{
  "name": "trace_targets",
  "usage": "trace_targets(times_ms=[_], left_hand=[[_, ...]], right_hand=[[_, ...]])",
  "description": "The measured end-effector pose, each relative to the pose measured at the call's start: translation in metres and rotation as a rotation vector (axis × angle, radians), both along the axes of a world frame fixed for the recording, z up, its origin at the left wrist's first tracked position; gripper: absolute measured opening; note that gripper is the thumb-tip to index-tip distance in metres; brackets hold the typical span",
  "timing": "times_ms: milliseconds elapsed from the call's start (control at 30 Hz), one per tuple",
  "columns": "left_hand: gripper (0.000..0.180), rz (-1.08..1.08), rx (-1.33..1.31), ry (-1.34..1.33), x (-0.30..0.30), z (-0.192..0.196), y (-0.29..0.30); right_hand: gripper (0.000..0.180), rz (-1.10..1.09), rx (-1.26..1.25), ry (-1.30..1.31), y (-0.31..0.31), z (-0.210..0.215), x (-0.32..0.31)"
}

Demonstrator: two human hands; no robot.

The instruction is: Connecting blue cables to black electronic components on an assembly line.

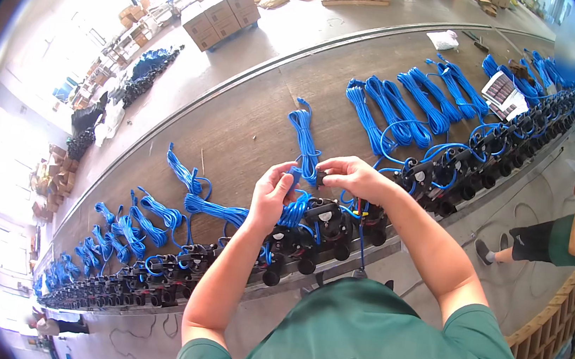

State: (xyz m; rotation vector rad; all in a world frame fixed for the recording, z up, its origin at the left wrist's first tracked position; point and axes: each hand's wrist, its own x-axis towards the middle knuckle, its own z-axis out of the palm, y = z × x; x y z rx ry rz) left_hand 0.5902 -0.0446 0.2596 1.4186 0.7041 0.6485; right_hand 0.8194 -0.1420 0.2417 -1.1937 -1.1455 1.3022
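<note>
My left hand (pixel 273 193) is closed in a pinch on a small blue piece at the end of a coiled blue cable (pixel 301 138). Just to its right, my right hand (pixel 354 178) pinches a small black piece (pixel 321 178). Their fingertips are a short gap apart, over the near edge of the long table. Right below them sits a black pump-like unit (pixel 326 216) with round black ports. Blue cable loops lie around it, and thin red and yellow wires show beside it. Another blue cable bundle (pixel 216 210) stretches left of my left hand.
A long row of similar black units (pixel 171 265) runs along the near edge of the brown table (pixel 251 126), most with a tied blue cable bundle behind. Papers (pixel 504 96) and a white bag (pixel 443 40) lie farther right. Another person (pixel 569 229) stands at right. Stacked cartons (pixel 220 19) stand beyond.
</note>
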Motion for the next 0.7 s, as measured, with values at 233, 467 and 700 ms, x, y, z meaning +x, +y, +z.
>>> trace_targets(times_ms=[233,467,700], left_hand=[[0.027,0.048,0.306,0.185,0.004,-0.015,-0.016],[0.022,0.053,0.649,0.339,0.026,-0.008,-0.03],[0.016,0.061,0.7,0.263,0.012,-0.009,-0.035]], right_hand=[[0.043,0.156,-0.007,-0.041,-0.001,0.004,0.011],[0.046,0.206,0.041,-0.24,-0.004,0.0,0.022],[0.072,0.24,0.167,-0.134,-0.001,-0.001,0.004]])
